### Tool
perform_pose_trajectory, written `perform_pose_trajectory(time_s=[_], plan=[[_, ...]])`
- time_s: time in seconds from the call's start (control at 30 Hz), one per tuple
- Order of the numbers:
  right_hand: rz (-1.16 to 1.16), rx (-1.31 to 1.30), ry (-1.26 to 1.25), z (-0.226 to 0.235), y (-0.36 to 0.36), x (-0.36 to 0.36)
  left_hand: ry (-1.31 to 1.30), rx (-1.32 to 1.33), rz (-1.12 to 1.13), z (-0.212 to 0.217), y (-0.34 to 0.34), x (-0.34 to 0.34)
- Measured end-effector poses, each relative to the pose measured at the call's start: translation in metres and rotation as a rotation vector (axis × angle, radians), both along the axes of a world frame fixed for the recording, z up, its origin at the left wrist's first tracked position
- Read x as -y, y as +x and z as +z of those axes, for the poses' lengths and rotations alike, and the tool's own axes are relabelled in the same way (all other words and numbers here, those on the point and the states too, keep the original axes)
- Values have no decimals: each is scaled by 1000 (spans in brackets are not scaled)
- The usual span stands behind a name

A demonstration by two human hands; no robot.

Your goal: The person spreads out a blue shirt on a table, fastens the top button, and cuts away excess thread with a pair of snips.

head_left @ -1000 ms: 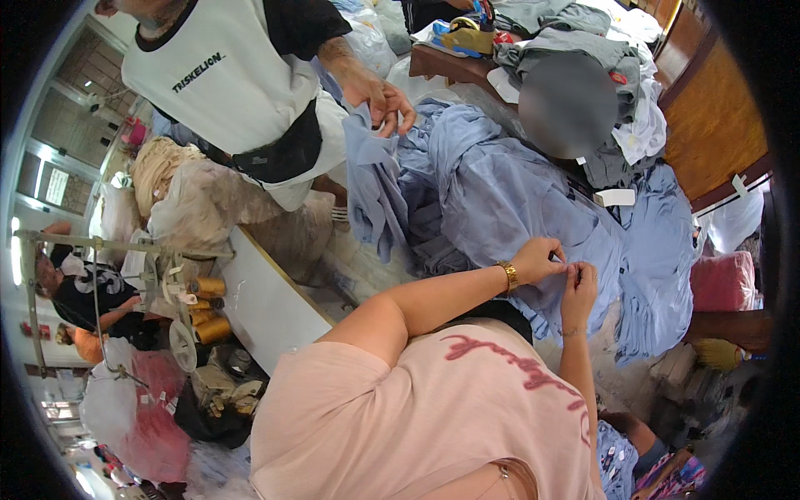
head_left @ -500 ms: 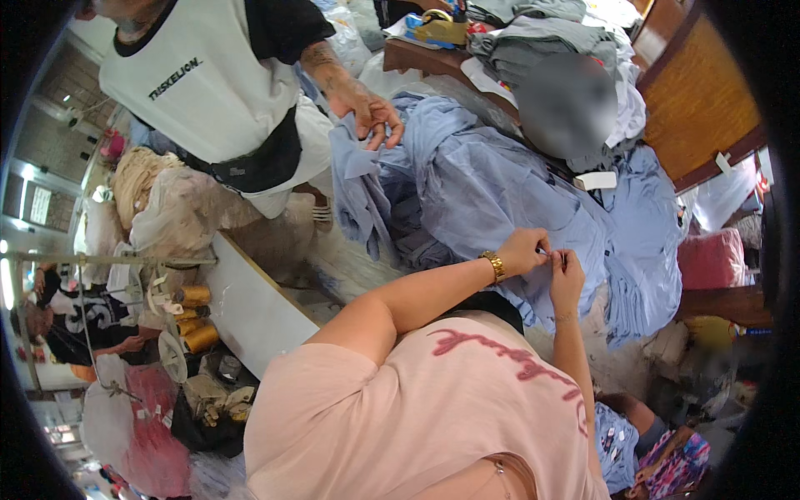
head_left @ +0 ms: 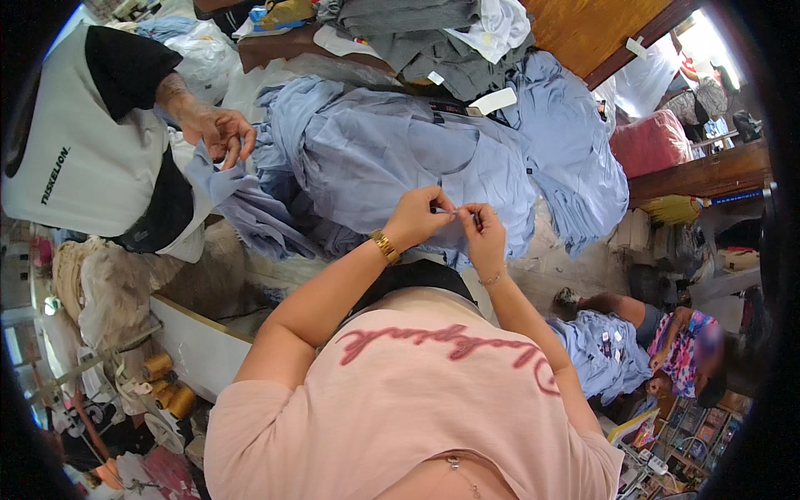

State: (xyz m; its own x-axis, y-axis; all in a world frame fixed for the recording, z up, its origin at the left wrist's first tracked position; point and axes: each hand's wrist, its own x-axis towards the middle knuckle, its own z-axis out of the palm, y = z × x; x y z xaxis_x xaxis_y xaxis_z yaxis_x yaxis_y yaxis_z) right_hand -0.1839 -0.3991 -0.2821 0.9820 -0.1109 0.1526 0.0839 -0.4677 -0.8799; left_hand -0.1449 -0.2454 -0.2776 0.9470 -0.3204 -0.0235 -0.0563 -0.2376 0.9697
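My left hand (head_left: 419, 218), with a gold watch at its wrist, and my right hand (head_left: 483, 235) meet fingertip to fingertip in front of my body. Each is closed in a pinch. Whatever lies between the fingertips is too small to make out. Just beyond and beneath them a light blue shirt (head_left: 383, 162) is spread over a heap of similar garments. Near its collar lie a dark label (head_left: 455, 109) and a white tag (head_left: 493, 102). To the left, a co-worker's hand (head_left: 218, 132) hangs over a raised blue piece of cloth (head_left: 242, 196).
Grey folded garments (head_left: 408, 25) are stacked behind the blue heap. More blue shirts (head_left: 562, 133) hang over its right end, near a red bundle (head_left: 650, 143). A white board (head_left: 196, 342) and thread cones (head_left: 171, 398) stand left. Another person (head_left: 675, 350) sits at the lower right.
The view has swung right, so the heap and my hands appear further left. My hands remain pinched together. The co-worker's hand stays by the raised blue cloth.
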Motion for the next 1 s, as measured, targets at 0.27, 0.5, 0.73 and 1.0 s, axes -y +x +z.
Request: perform_pose_trajectory(time_s=[0.27, 0.5, 0.73, 1.0], plan=[[246, -145, -142, -29, -30, -1, 423, 364, -239, -28, -21, -32], [369, -490, -335, -27, -40, 4, 556, 292, -287, -34, -30, -49], [424, -404, -527, -24, -38, -2, 510, 214, -297, -33, -34, -51], [422, -389, -438, -22, -45, 1, 383, 132, -267, -38, -35, -52]])
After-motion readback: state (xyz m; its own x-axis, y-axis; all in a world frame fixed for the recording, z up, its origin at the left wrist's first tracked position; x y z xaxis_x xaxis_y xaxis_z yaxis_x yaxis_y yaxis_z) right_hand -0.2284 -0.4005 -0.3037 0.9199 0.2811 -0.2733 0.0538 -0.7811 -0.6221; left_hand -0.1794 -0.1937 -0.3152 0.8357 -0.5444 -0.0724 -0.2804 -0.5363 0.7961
